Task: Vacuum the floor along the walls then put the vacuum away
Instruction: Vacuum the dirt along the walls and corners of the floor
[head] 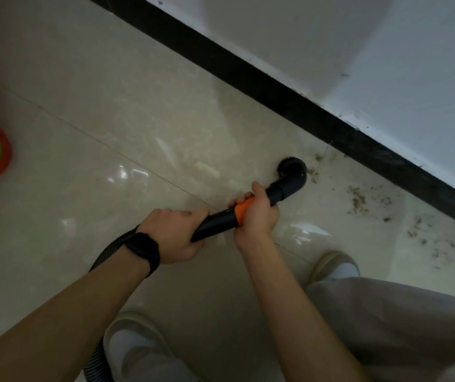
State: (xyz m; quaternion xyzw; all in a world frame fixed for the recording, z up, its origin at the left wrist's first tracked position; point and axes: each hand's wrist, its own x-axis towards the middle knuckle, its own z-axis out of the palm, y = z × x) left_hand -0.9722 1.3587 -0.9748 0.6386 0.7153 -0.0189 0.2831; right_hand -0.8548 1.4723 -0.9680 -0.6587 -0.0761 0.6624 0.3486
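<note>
Glossy beige tiles (110,92), black skirting (248,70), white wall (331,37)

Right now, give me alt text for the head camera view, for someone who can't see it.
Two hands grip a black vacuum tube, the left hand behind the right hand, with its round brush nozzle on pale floor tiles near a black baseboard. Brown debris lies scattered along the baseboard.

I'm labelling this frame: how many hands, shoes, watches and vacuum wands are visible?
Black plastic vacuum wand with orange collar: 1
Hands gripping it: 2, left hand, right hand
Pale slip-on shoes: 2
Black wrist watch: 1
Total: 6
</note>
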